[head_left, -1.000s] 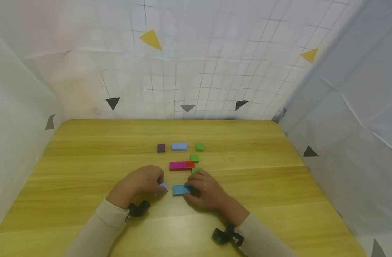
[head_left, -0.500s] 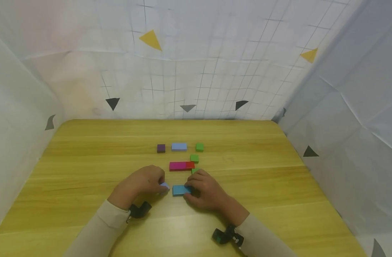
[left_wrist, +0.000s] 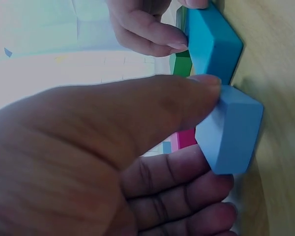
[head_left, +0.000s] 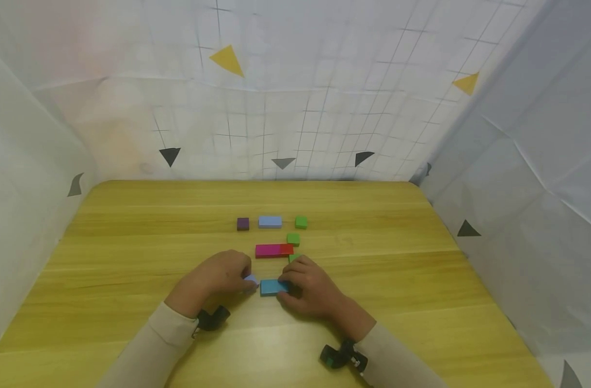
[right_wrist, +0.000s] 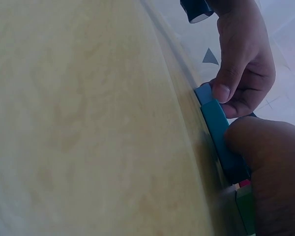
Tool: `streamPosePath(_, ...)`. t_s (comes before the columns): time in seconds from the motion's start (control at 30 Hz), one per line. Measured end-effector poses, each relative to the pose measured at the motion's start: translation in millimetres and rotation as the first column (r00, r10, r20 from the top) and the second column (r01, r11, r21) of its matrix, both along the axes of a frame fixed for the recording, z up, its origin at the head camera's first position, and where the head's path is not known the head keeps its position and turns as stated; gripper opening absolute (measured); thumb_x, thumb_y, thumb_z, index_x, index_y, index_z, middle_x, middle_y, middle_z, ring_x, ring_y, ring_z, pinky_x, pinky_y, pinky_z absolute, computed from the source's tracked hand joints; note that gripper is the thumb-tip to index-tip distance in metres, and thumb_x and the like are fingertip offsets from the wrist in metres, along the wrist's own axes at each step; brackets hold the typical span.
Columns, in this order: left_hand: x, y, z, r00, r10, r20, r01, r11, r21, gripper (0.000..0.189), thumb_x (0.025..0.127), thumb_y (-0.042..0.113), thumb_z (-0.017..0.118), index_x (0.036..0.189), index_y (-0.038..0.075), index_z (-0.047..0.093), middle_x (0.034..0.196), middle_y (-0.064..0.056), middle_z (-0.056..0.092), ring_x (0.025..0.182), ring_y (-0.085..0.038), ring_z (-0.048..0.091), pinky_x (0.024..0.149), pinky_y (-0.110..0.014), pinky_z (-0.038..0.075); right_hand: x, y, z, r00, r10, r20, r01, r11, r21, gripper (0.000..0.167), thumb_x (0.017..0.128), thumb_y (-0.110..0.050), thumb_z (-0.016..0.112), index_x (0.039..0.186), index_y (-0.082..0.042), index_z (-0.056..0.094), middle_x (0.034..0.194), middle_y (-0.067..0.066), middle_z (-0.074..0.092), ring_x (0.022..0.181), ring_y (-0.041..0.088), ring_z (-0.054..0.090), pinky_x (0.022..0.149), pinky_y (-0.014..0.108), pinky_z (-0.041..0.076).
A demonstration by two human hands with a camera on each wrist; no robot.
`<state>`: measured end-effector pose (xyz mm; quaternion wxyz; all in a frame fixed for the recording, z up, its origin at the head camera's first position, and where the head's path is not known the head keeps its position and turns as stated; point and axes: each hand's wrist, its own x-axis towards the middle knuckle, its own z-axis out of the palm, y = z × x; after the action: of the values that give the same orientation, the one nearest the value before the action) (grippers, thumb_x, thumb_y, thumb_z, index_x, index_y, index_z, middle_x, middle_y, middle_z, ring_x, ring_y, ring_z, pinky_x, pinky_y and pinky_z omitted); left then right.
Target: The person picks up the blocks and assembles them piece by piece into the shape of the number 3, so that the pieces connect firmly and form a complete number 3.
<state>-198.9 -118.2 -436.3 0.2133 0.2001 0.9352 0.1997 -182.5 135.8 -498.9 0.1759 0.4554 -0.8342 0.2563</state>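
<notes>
My left hand (head_left: 222, 272) pinches a light blue block (left_wrist: 236, 130) between thumb and fingers, low over the table. In the head view only a corner of that block shows past the fingertips. Just to its right lies a longer, deeper blue block (head_left: 270, 288), whose left end is right at the light blue one. The right hand (head_left: 312, 285) grips the far end of this longer block with thumb and fingers. In the right wrist view the two blue blocks stand end to end in a line, and the right thumb (right_wrist: 250, 140) presses the longer block's side.
Beyond the hands lies a magenta block (head_left: 268, 250) against a red one (head_left: 286, 249). Green blocks (head_left: 293, 239) sit around its right end, one partly behind the right hand. Farther back are a purple block (head_left: 243, 224), a pale blue block (head_left: 270, 221) and another green cube (head_left: 301, 222).
My left hand has slid slightly right with the light blue block, narrowing the gap to the longer blue block. The right hand and the other blocks have stayed in place.
</notes>
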Motion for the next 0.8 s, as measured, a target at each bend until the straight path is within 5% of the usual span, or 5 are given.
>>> streamPosePath(0.8, 1.2, 3.1, 1.4, 1.0, 0.014, 0.013, -0.014, 1.0, -0.002, 0.032, 0.085, 0.032, 0.079, 0.068, 0.013, 0.06, 0.062, 0.003, 0.046, 0.058, -0.013, 0.042, 0.052, -0.029, 0.033, -3.0, 1.2, 0.3, 1.0, 0.03, 0.003, -0.029, 0.999, -0.032, 0.026, 0.081, -0.03, 0.078, 0.099, -0.012, 0.073, 0.105, -0.002, 0.067, 0.099, 0.012, 0.055, 0.085, 0.025, 0.05)
